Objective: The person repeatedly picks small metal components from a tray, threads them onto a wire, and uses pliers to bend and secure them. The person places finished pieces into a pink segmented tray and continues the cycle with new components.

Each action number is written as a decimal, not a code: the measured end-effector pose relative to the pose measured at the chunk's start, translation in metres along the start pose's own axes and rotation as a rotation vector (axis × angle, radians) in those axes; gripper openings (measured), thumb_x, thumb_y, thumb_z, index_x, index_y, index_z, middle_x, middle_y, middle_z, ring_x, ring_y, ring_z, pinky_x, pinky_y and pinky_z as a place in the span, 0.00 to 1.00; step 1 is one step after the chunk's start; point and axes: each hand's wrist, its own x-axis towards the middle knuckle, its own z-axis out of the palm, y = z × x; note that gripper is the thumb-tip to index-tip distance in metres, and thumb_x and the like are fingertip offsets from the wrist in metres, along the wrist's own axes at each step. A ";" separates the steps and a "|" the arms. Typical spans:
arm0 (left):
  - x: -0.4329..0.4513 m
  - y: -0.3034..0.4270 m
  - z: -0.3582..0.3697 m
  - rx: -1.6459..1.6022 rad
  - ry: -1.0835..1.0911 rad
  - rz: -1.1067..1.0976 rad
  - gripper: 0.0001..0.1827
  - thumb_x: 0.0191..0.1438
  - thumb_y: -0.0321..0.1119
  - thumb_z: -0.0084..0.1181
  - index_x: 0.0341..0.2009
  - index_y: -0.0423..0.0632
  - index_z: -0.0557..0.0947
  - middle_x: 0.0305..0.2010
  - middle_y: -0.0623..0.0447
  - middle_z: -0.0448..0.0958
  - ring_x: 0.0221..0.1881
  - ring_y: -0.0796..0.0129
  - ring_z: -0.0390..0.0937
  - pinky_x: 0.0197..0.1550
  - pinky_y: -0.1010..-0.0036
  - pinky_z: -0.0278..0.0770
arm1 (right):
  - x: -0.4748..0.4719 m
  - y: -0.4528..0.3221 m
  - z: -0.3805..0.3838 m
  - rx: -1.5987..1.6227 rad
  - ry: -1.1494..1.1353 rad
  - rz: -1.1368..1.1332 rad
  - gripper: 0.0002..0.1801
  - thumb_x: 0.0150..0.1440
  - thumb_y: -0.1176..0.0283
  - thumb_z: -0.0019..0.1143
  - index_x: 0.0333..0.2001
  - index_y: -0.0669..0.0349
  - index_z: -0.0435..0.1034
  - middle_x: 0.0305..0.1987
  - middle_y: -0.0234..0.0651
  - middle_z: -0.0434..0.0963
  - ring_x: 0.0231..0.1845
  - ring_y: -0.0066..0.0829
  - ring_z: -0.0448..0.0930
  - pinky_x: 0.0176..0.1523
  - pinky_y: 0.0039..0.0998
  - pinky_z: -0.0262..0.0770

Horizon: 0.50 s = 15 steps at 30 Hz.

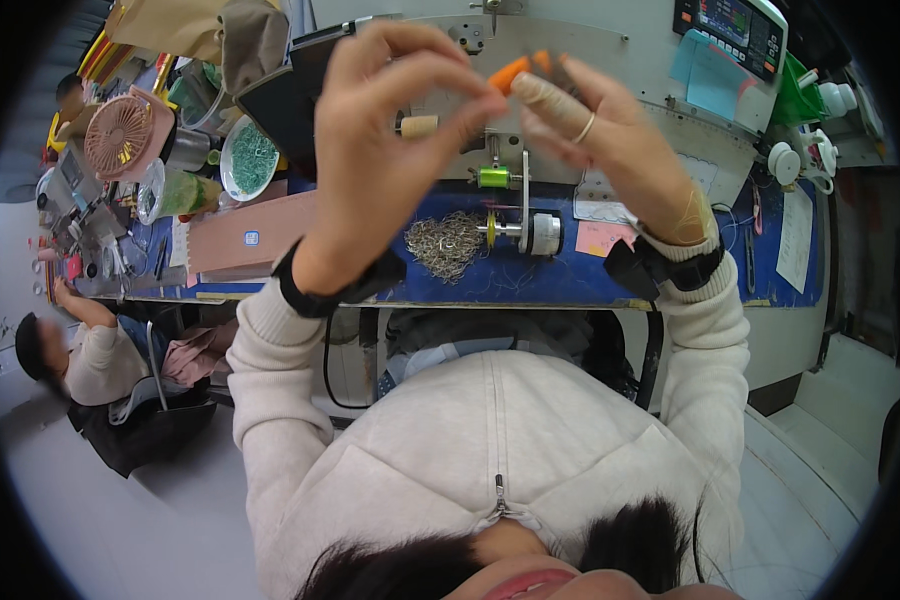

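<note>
My left hand (390, 150) is raised over the bench, its thumb and fingertip meeting beside an orange-handled tool (510, 73). Whether anything fine sits in that pinch is not clear. The tool is in my right hand (607, 135), partly hidden by the fingers and blurred; its exact kind cannot be told. Tape wraps my right thumb, and a thin band circles it. Beneath the hands, a heap of small metal hooks (446, 244) lies beside a small motorised winding device (525, 225). A bright green cylinder (493, 177) and a tan spool (420, 125) are mounted near it.
A pink folder (255, 232) lies left on the blue mat (585, 281). Behind it stand a bowl of green beads (250, 159), a plastic cup (169, 191) and a pink fan (124, 135). A control panel (731, 34) stands back right. Another person (105, 352) sits far left.
</note>
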 end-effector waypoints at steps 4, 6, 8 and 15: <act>0.025 -0.023 -0.004 0.293 0.062 0.045 0.08 0.54 0.35 0.76 0.38 0.49 0.92 0.48 0.55 0.83 0.51 0.63 0.77 0.56 0.68 0.70 | 0.021 0.019 -0.007 -0.548 0.318 -0.426 0.15 0.65 0.62 0.72 0.50 0.60 0.83 0.25 0.16 0.68 0.23 0.09 0.62 0.26 0.18 0.56; 0.030 -0.026 -0.001 0.368 0.090 0.077 0.08 0.55 0.38 0.75 0.38 0.51 0.92 0.49 0.60 0.82 0.54 0.62 0.74 0.57 0.67 0.66 | 0.025 0.025 -0.009 -0.628 0.377 -0.462 0.12 0.63 0.66 0.74 0.47 0.59 0.85 0.25 0.18 0.72 0.24 0.10 0.64 0.27 0.18 0.58; 0.026 -0.024 0.002 0.523 0.060 0.071 0.08 0.55 0.38 0.75 0.38 0.51 0.91 0.49 0.61 0.82 0.55 0.63 0.72 0.57 0.68 0.65 | 0.026 0.027 -0.007 -0.677 0.419 -0.488 0.10 0.61 0.68 0.75 0.44 0.59 0.85 0.24 0.27 0.81 0.22 0.12 0.71 0.27 0.19 0.67; 0.018 -0.030 0.003 0.426 -0.007 0.068 0.09 0.53 0.39 0.76 0.35 0.52 0.90 0.50 0.64 0.81 0.56 0.62 0.69 0.59 0.65 0.59 | 0.022 0.030 -0.009 -0.785 0.321 -0.587 0.10 0.61 0.69 0.75 0.46 0.57 0.86 0.23 0.25 0.77 0.21 0.11 0.67 0.25 0.19 0.62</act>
